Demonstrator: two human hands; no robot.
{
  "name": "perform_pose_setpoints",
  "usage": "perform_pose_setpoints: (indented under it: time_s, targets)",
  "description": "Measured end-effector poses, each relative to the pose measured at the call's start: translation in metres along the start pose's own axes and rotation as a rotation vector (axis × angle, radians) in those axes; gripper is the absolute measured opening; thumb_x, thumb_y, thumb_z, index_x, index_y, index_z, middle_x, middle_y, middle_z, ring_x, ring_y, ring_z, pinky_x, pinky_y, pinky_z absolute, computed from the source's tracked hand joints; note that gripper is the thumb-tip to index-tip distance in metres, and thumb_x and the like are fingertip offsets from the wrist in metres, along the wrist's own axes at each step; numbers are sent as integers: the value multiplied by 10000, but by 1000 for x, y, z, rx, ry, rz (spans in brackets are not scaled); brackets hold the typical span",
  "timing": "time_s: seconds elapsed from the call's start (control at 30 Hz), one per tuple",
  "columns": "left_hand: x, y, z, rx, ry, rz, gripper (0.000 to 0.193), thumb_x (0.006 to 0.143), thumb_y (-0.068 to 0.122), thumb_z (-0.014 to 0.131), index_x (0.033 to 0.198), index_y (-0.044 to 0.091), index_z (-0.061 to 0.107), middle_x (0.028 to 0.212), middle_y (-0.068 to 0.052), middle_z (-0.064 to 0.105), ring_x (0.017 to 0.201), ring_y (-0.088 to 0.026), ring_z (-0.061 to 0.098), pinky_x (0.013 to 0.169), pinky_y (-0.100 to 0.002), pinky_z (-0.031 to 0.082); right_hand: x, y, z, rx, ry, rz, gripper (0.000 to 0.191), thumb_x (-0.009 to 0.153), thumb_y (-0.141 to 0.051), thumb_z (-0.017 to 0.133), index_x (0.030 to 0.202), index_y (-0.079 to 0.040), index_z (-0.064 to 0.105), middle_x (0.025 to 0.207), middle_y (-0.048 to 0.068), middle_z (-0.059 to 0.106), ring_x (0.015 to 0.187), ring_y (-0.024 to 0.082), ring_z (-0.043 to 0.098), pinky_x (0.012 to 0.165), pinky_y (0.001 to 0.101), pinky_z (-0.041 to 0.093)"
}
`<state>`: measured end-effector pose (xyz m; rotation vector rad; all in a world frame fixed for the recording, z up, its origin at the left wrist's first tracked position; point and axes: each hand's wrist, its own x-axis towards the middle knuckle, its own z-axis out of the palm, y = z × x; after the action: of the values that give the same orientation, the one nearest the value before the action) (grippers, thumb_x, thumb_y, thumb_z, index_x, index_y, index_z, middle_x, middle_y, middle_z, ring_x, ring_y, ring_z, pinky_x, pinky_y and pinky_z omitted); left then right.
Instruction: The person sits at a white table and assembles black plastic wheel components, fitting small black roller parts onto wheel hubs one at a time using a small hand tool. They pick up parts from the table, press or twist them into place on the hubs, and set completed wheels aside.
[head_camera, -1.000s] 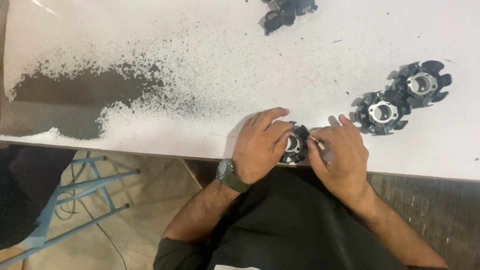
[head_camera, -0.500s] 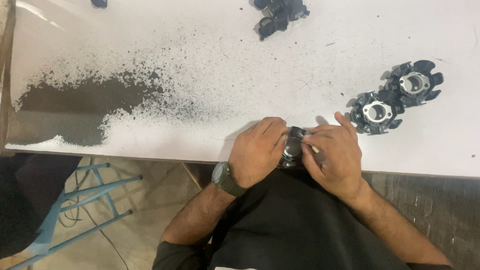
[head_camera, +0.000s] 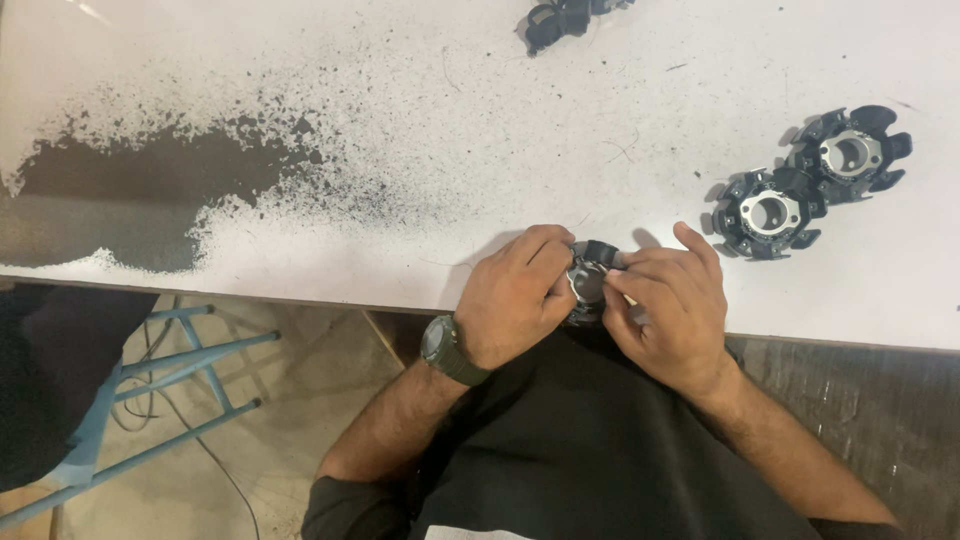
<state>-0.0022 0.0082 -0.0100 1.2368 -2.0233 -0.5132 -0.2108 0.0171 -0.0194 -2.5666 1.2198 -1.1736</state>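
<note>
At the near edge of the white worktable (head_camera: 420, 120), whose coating has worn away to a dark grey patch on its left part, both bare hands close round one small round black plastic part with a silvery metal centre (head_camera: 588, 283). The left hand (head_camera: 515, 298), with a dark green wristwatch (head_camera: 447, 351) on its wrist, wraps the part from the left, thumb and forefinger curled onto its rim; the right hand (head_camera: 668, 305) presses in from the right, fingertips pinching the same rim. So both hands are clamped on the part, which sits between them just over the table's edge, tilted so its silvery face looks up towards the camera. Being round, it has no clear long axis; its flat face lies roughly crosswise to the fingers, and neither hand is plainly nearer, since both touch it. Whether something small is held between the right fingers I cannot tell. To the right of the held part, well apart from the hands, two like black finned rings with pale metal middles (head_camera: 812, 183) lie flat on the table, touching each other. Farther back from the held part, at the far edge, another dark cluster of parts (head_camera: 560, 18) is partly cut off. Left of the held part and below the table stands a light blue metal frame (head_camera: 150, 370) on the floor.
</note>
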Motion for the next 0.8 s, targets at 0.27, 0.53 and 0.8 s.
perform_pose_setpoints:
  time_s: [0.27,0.53,0.8]
  targets:
    - [-6,-2,5,48,34,-1,132,852,44,675,980,42,643,1193,-83,690,996,-268,716,724,-377,597,6,-6,2,8,-10,-14,320,796,14,838,1046,-83,664,1005,73,667,1002,261,670,1078,514,524]
    - [-8,-1,3,22,53,-6,152,846,62,676,996,49,648,1200,-74,690,992,-281,711,743,-392,590,11,-11,1,-33,-69,13,290,812,4,818,1049,-93,680,1006,55,659,989,239,656,1104,517,480]
    - [-9,1,-5,-16,22,10,124,858,71,670,974,46,636,1199,-81,700,959,-301,706,775,-408,587,18,-17,-4,-46,-79,26,285,796,-6,793,1044,-94,683,966,54,651,1003,263,655,1108,514,455]
